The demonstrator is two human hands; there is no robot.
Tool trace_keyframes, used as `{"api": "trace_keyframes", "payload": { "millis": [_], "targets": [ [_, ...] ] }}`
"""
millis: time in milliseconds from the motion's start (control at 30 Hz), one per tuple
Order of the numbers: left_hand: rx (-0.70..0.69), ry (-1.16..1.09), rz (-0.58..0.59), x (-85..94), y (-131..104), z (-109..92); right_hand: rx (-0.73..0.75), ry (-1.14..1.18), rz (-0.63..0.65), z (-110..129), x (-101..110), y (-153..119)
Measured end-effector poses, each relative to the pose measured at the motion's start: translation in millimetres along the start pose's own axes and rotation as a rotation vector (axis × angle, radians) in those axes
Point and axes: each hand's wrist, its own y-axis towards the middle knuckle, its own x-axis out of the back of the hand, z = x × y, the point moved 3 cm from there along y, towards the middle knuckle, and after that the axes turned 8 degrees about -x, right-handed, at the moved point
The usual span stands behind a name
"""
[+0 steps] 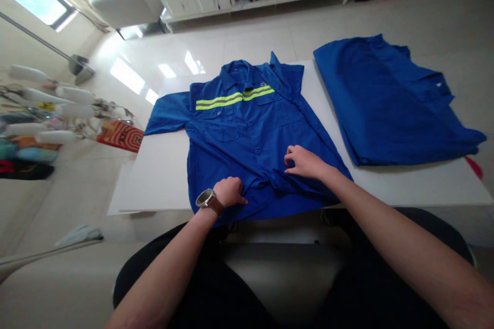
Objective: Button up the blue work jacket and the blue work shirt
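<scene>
A blue long-sleeved work jacket [239,133] lies front up, collar away from me, with yellow-green reflective bands across its chest and buttons down the middle. My left hand [229,193], with a watch on the wrist, is on the lower left front; its fingers are curled into the cloth, and folds run out from them. Over the lower right front, my right hand [304,162] has bent fingers, with a gap between thumb and fingertips and no cloth visible in it. Between the hands, the front edge near the hem is rumpled and partly turned up.
The jacket rests on a white table [154,180], its hem at the near edge. A folded blue garment [386,108] lies on the right side. Beyond stands a white cabinet [208,0]. On the left is a rack with white rollers [73,110] beside a red patterned bag [121,136].
</scene>
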Motion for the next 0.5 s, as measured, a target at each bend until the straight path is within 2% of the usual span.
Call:
{"api": "trace_keyframes", "payload": {
  "millis": [100, 167, 200, 267, 333, 367, 400, 433, 500],
  "targets": [
    [0.051, 0.060, -0.102, -25.7, -19, -4, -0.054, -0.199, 0.135, -2, -8, -13],
    [0.029, 0.045, -0.119, -36.3, -25, -9, -0.074, -0.258, 0.190, 0, -9, -21],
    [0.019, 0.038, -0.092, -38.1, -26, -10, -0.079, -0.276, 0.205, 0, -8, -24],
    [0.012, 0.020, 0.072, -35.1, -23, -10, -0.079, -0.277, 0.222, 3, -6, -28],
    [-0.013, -0.042, 0.255, -22.9, -18, -9, -0.032, -0.179, 0.279, 8, -6, -31],
    [-0.039, -0.085, 0.279, -13.3, -15, -8, 0.014, -0.083, 0.348, 12, -7, -34],
    [-0.072, -0.129, 0.238, -2.2, -11, -8, 0.065, 0.032, 0.455, 18, -11, -38],
    [-0.103, -0.165, 0.139, 9.4, -7, -7, 0.107, 0.146, 0.591, 23, -15, -43],
    [-0.133, -0.212, -0.125, 27.7, 1, -6, 0.136, 0.301, 0.866, 33, -22, -53]
  ]
}}
